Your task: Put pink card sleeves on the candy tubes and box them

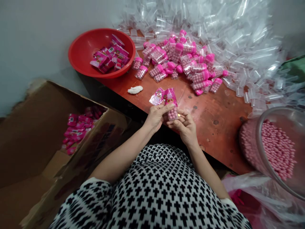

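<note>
Over the table's front edge, my left hand [155,117] is closed on a small clear container of pink candy balls [172,114], thumb across its front. A printed pink label [170,94] covers its far part, so I cannot see whether a cap is on that end. My right hand [187,126] has its fingers curled at the container's near right corner, thumb and fingertips against it. A small yellow spot shows by those fingertips, too small to name. Just beyond my left hand, flat printed labels [156,96] lie on the wooden table [207,111].
Capped candy containers [176,52] are heaped behind, before a large pile of clear tubes [238,41]. A red bowl [81,41] holds printed packets. A white wad [135,90] lies nearby. A cardboard box [26,127] with finished packs stands left; a candy-filled tub [258,140] stands right.
</note>
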{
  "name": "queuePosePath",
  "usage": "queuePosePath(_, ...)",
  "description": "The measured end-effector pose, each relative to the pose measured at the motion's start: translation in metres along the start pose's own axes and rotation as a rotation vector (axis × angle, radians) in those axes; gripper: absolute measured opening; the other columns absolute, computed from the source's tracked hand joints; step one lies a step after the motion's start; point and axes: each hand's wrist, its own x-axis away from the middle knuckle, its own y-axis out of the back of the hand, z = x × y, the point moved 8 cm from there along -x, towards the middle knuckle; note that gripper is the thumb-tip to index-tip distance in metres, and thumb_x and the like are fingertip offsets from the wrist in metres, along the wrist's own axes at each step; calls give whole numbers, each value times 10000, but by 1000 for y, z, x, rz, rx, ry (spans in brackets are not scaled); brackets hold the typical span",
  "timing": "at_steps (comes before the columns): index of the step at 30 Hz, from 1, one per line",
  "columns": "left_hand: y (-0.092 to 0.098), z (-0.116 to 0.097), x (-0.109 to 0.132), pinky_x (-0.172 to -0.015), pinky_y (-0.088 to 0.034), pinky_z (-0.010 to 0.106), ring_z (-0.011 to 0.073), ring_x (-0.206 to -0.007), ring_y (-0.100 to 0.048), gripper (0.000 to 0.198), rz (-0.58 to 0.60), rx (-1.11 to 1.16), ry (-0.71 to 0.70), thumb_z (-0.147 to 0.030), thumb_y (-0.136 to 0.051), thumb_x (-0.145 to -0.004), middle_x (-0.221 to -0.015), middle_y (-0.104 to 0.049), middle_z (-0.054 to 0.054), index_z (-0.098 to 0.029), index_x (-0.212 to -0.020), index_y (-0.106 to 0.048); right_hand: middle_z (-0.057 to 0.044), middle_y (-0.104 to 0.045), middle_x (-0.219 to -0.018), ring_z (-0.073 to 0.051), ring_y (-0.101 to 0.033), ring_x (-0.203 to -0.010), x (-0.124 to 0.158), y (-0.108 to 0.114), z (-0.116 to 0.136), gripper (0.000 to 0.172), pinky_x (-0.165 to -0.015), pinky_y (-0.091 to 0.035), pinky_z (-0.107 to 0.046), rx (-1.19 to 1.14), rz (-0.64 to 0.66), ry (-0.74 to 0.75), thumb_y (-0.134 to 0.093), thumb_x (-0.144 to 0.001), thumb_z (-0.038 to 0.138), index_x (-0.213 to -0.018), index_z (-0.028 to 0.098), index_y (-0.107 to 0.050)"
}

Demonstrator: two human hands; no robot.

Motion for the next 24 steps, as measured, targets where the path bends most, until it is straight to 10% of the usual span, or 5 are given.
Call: queuePosePath(24, 14, -19, 21, -595, -484, 230, 119, -606, -618, 365, -65, 121, -72, -373, -880, -581, -642, -655, 42, -93, -650, -657, 29, -712, -700, -122, -656, -500, 3, -21, -5, 313, -517, -601, -270, 16, -136, 54, -827, -654, 332, -833, 209, -602)
